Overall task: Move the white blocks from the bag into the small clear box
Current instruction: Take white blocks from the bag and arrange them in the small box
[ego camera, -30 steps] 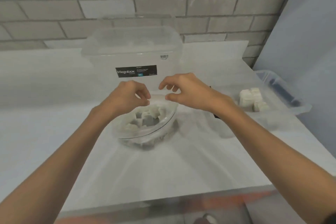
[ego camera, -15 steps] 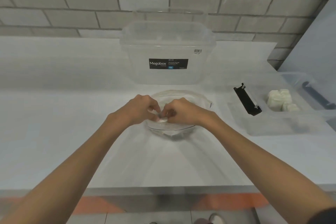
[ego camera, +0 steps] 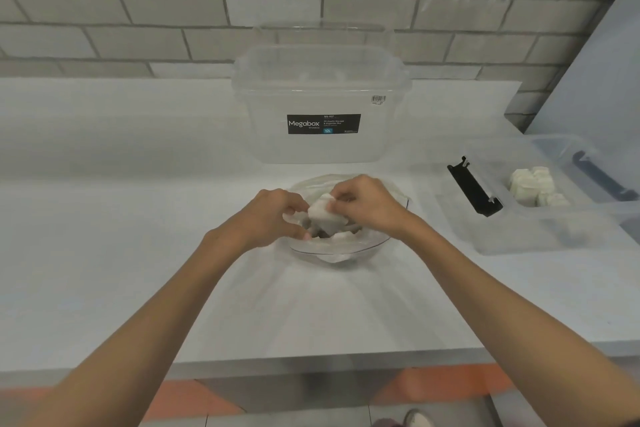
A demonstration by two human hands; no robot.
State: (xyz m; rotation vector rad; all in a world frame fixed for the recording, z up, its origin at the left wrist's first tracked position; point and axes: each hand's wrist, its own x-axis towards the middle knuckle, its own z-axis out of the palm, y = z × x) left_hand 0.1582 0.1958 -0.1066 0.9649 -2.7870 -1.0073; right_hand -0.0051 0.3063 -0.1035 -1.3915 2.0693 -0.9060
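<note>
Counter (ego camera: 104, 253), white, against brick wall. Storage tub (ego camera: 322, 104), large, clear, behind bag. Small clear box (ego camera: 540, 218), right of bag, holding several white blocks (ego camera: 531, 184); black clip (ego camera: 474, 189) at its left end. Bag (ego camera: 346, 250), clear, more blocks inside. Left hand (ego camera: 270, 218) pinching bag's rim. Right hand (ego camera: 367, 206) gripping one block (ego camera: 323, 215) above bag's mouth.

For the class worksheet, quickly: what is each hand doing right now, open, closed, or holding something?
Left hand: closed, pinching the clear bag at its opening.
Right hand: closed on a white block at the bag's mouth.
</note>
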